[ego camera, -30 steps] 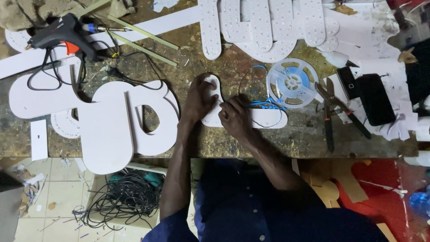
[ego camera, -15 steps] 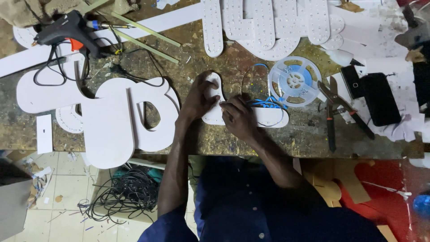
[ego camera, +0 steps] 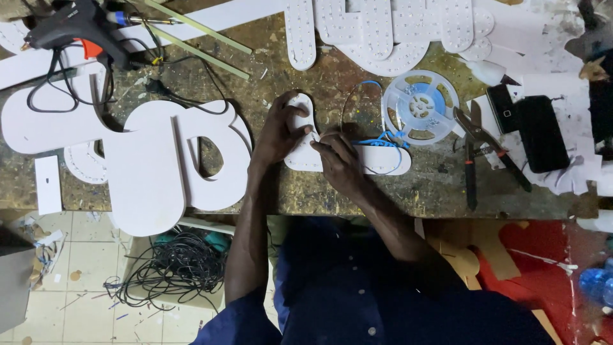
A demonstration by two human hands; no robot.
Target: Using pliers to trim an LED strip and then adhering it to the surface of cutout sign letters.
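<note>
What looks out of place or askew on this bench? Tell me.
The large white cut-out letter piece hangs past the bench's near edge, partly unsupported. The pliers lie open. The left hand and right hand rest on the small white L-shaped piece, nothing damaged.

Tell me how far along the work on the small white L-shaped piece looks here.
Done: only that blue wire already lies on the small white L-shaped piece. In hand: the left hand presses its upright part, the right hand works at the bend. Left: wire still runs loose toward the reel; how much is fixed cannot be told.
</note>
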